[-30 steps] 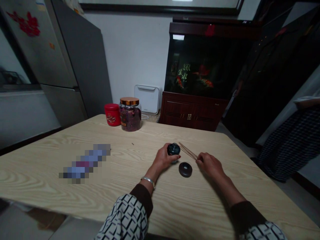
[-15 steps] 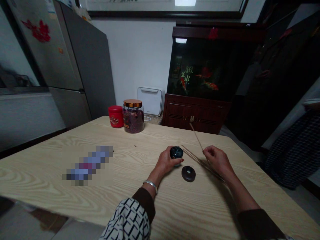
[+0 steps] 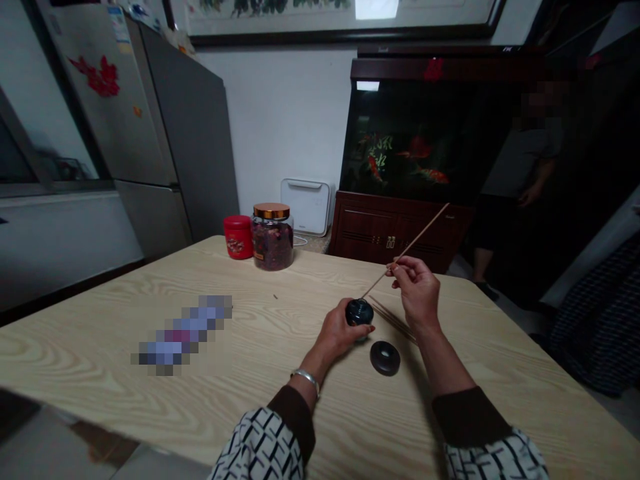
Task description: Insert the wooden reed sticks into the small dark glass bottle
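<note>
The person's left hand (image 3: 340,331) cups a small dark glazed pot (image 3: 359,311) just above the bench (image 3: 300,413), its fingers curled around the pot's side and lower part. A metal bracelet (image 3: 306,380) circles that wrist.

The right hand (image 3: 417,291) is up and to the right of the pot, with its thumb and forefinger (image 3: 400,265) closed in a tight pinch on a thin wooden stick (image 3: 420,233). The stick slants down to the top of the pot, and its lower tip meets the pot's top; whether it enters cannot be told.

Just right of the pot, a few loose sticks (image 3: 393,320) lie on the bench, and a dark ring-shaped stand (image 3: 385,358) sits below and right of it, touching neither hand.

Well beyond the pot are a glass jar of dried flowers (image 3: 273,240) with a copper lid, a red tin (image 3: 238,237), and a white box (image 3: 306,207). Farther back stands a fish tank (image 3: 405,147) on a wooden cabinet (image 3: 400,240), with a refrigerator (image 3: 165,133) to its left. A blurred object (image 3: 181,335) lies on the bench left of the pot. Another person (image 3: 520,173) stands back to the right.
</note>
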Demonstrator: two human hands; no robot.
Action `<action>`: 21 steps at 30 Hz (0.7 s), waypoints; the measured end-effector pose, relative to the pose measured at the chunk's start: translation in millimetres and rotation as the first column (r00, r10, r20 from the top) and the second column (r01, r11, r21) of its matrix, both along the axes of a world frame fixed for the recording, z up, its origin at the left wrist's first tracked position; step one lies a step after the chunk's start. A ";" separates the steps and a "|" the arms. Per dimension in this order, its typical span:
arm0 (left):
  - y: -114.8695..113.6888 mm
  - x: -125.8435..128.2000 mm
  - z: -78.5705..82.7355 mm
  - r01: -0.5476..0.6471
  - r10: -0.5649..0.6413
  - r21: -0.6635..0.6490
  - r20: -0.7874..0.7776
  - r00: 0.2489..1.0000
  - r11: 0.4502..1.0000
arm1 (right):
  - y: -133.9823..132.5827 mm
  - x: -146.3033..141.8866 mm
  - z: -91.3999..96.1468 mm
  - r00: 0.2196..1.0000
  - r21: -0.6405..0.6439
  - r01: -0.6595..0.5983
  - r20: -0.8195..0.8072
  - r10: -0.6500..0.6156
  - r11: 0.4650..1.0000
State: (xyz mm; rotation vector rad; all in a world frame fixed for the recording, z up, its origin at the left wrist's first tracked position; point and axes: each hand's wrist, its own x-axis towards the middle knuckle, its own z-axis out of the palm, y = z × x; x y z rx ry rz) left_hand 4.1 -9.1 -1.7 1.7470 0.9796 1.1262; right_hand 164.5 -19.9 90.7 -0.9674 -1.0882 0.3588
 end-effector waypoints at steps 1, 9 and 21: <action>0.3 0.0 -0.5 0.002 -0.002 0.002 -0.001 1.000 1.000 | 0.4 -1.2 -0.7 1.000 0.000 0.007 0.026 -0.007 1.000; 4.3 -0.2 -5.9 -0.004 0.004 0.011 -0.007 1.000 1.000 | -2.2 -9.7 -10.1 0.992 -0.089 0.004 0.126 0.008 0.996; 3.2 -1.3 -4.2 0.014 -0.013 0.036 -0.024 1.000 0.999 | -9.6 -15.6 -45.0 0.946 -0.249 -0.036 0.303 0.113 0.968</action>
